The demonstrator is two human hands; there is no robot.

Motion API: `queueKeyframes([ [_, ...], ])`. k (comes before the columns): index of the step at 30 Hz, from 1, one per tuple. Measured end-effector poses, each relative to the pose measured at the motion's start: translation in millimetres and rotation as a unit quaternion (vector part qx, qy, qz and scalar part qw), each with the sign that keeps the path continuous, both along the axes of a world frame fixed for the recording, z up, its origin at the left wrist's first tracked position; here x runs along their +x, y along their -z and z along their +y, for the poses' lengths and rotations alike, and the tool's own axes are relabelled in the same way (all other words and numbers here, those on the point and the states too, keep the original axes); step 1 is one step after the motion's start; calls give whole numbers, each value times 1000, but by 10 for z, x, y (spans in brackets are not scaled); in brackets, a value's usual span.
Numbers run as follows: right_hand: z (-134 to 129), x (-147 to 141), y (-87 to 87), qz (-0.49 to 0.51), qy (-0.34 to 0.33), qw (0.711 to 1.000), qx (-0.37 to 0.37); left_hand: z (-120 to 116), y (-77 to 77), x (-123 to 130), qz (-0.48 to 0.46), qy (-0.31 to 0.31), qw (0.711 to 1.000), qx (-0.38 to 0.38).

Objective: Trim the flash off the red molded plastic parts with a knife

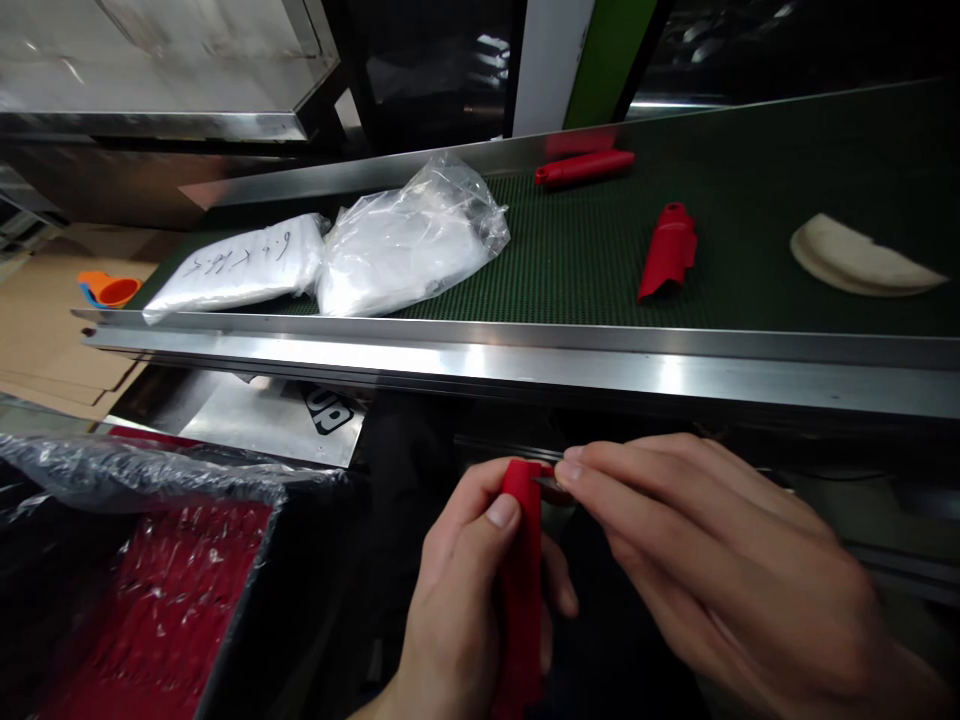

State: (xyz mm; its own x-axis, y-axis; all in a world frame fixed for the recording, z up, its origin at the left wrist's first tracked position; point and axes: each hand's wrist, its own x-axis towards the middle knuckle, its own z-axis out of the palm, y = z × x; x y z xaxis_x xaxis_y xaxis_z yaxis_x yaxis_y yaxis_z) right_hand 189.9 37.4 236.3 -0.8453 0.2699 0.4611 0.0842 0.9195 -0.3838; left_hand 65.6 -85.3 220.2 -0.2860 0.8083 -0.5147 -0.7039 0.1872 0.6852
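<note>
My left hand [469, 585] is wrapped round a long red plastic part [523, 590], held upright below the conveyor edge with the thumb along its side. My right hand [720, 555] pinches a small, thin metal blade [550, 483], most of it hidden by the fingers. The blade's tip touches or nearly touches the red part near its upper end. On the green conveyor belt beyond lie a second red plastic part [669, 250] and a red tubular part [585, 169].
Clear bags of white material [412, 250] and a marked white packet [240, 265] lie on the belt [555, 260]. A cream half-round piece [862, 258] rests at right. A metal rail [525, 360] runs along the front. At lower left, a plastic-lined bin [277, 510] holds many red parts.
</note>
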Motion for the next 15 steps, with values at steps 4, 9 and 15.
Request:
queueKeyframes([
  [4,-39,1,1,-8,1,1000,12,6,5,-40,-1,2,1000,4],
  [9,-78,5,3,-12,-10,1000,5,7,11,-74,5,2,1000,-2],
  [15,-153,50,31,-32,-16,999,11,32,-9,-106,18,-14,1000,13],
])
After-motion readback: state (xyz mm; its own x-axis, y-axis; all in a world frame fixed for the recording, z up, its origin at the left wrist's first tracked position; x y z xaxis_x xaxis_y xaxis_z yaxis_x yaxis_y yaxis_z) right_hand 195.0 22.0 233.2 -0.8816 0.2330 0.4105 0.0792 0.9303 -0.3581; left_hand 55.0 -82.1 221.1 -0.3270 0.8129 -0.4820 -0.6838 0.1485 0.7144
